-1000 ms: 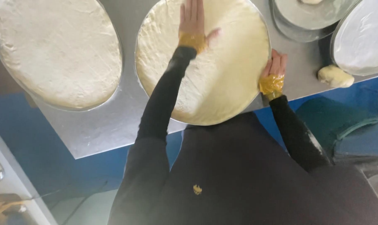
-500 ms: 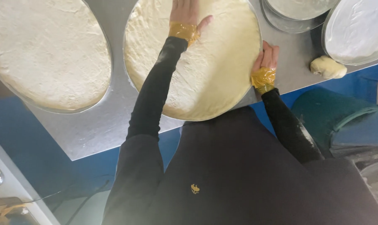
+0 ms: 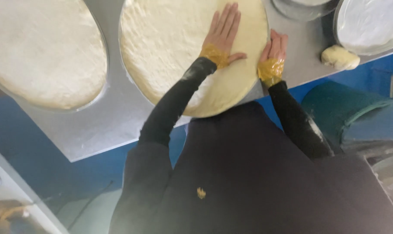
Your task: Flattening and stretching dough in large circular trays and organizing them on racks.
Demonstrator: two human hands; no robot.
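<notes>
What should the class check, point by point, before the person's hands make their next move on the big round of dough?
1. Left hand flat on the dough round: ok.
2. Right hand at the round's right edge: ok.
3. Round fully on the metal table: not ok, its near edge overhangs.
4. Clear of the second dough round: ok, a gap shows.
5. Small dough lump out of the way: ok.
6. Dough thickness even: cannot tell.

Two dough rounds (image 3: 192, 47) (image 3: 40, 52), one dough lump (image 3: 340, 57), two hands (image 3: 222, 32) (image 3: 275, 47)
</notes>
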